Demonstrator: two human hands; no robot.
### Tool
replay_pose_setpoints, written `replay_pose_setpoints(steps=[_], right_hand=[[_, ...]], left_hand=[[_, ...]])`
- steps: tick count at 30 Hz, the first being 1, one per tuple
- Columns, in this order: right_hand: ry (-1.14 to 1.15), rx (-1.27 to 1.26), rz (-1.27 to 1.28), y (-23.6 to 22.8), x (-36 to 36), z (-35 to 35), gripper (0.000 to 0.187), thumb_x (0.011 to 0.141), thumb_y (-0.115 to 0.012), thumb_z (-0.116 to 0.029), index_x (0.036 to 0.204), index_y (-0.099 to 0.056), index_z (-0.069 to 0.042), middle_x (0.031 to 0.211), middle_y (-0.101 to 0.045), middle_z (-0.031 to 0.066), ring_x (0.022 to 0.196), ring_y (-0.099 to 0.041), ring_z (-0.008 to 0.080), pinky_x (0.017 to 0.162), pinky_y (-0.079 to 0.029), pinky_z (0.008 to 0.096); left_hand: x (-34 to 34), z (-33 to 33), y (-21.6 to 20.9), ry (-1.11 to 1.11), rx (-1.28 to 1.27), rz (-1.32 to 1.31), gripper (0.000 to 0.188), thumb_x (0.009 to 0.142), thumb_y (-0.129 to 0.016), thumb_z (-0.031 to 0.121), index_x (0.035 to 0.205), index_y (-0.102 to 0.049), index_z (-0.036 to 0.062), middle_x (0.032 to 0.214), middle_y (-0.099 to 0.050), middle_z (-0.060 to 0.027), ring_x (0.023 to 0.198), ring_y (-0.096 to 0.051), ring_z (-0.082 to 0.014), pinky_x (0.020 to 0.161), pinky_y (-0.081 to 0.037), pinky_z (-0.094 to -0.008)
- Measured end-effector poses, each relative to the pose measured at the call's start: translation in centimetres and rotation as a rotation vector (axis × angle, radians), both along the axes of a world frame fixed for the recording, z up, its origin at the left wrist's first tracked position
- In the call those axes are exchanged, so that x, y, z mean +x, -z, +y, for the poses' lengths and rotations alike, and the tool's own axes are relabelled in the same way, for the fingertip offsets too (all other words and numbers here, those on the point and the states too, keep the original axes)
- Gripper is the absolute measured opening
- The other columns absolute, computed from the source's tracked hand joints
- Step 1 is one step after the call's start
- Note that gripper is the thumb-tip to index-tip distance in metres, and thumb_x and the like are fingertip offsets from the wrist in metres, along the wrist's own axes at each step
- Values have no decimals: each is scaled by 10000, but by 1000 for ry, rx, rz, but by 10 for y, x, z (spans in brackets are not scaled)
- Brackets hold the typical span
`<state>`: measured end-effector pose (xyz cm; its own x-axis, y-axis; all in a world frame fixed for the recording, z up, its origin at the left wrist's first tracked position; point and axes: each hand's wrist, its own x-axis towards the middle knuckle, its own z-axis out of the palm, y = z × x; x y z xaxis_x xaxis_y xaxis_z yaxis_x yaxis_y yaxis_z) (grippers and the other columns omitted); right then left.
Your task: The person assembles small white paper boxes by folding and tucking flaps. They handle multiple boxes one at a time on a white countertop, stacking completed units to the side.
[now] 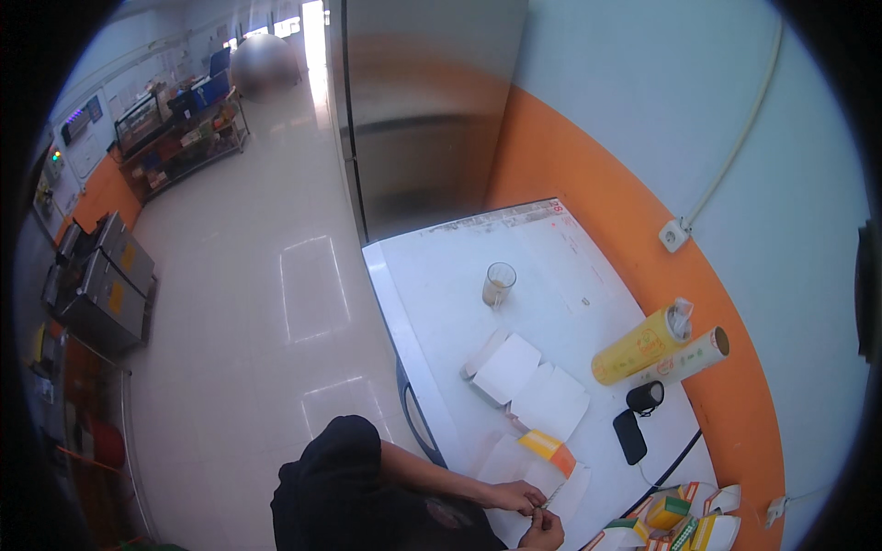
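Observation:
My left hand (516, 496) reaches in over the white tabletop (432, 312), its fingertips pinched together. Just below it is my right hand (543, 531), fingers also curled closed. Both meet at the edge of a cardboard food box (548, 450), white with a yellow and orange panel, and seem to grip its flap. The exact hold is partly hidden by the fingers. Beyond that lies an unfolded white box (528, 378), its lid and base spread open. A glass (499, 285) with some brownish content stands farther back.
Along the wall are a yellow cylindrical container (634, 349), a roll (698, 356), a black cylindrical device (645, 398) and a black phone (629, 436) with a cable. Several folded boxes (675, 514) pile up at the near right. A steel cabinet (427, 110) borders the table's far end.

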<state>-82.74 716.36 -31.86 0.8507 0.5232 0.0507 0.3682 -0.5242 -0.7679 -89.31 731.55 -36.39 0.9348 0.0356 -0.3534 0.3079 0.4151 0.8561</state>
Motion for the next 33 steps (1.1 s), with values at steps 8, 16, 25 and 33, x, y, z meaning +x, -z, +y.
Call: replay_pose_setpoints(steps=[8, 16, 25, 33], right_hand=[[7, -52, -157, -28, -7, 8, 242, 925, -764, -232, 969, -765, 6, 882, -744, 169, 798, -680, 267, 781, -555, 392], [67, 459, 365, -17, -16, 17, 370, 1019, -690, -262, 1187, -678, 68, 1195, -633, 180, 1040, -633, 279, 887, -536, 410], [-343, 114, -164, 2, 6, 8, 405, 1029, -674, -252, 1364, -664, -25, 1561, -406, 259, 1408, -425, 397, 1113, -403, 478], [-427, 261, 69, -51, -5, 53, 434, 1021, -683, -262, 1418, -645, -92, 1618, -352, 244, 1455, -380, 429, 1162, -357, 508]], left_hand=[[0, 6, -26, 75, 127, -106, 580, 841, -630, 51, 1415, -585, -19, 1272, -685, -139, 1153, -638, -206, 1050, -480, -336], [-5, 12, -61, -128, -19, -12, 525, 921, -688, 130, 1431, -613, 34, 1127, -729, -71, 1012, -656, -132, 917, -544, -304], [-16, 36, -51, -230, -386, -22, 440, 982, -730, 241, 1342, -654, 0, 1247, -687, -43, 1156, -624, -124, 955, -526, -286], [-29, 62, -84, -343, -459, -46, 322, 997, -717, 214, 1269, -680, 45, 1221, -668, -12, 1112, -600, -111, 982, -474, -279]])
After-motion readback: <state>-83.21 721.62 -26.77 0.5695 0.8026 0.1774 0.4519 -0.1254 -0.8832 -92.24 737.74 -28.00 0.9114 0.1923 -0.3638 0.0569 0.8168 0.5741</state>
